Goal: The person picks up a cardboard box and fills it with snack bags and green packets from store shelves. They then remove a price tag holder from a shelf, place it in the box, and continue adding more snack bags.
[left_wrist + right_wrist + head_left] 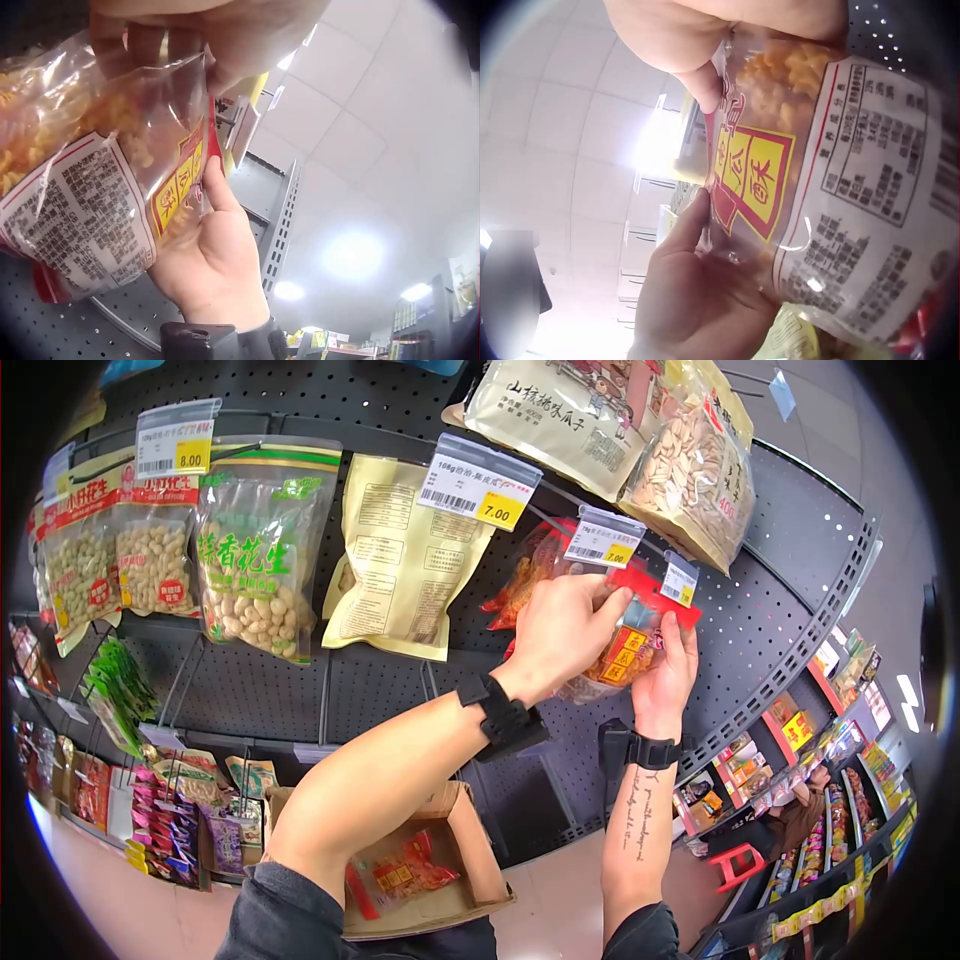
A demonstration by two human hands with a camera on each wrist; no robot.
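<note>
Both hands are raised at a snack bag (630, 658) with a red header strip and a yellow label, close below the price tags (604, 538) of the pegboard hooks. My left hand (562, 628) pinches the header from the left, thumb on top. From the right, my right hand (665, 682) grips the same header, its palm behind the bag. In the left wrist view the clear bag (82, 217) shows orange twisted snacks and a white printed panel. Other red snack bags (520, 585) hang just behind and left of my left hand.
Below the arms stands an open cardboard box (482, 850) with a similar red snack bag (410, 875) in it. Peanut bags (255, 560) and a cream-coloured bag (405, 550) hang at left. Large seed bags (690, 470) hang above right. The perforated shelf upright (790, 665) runs close on the right.
</note>
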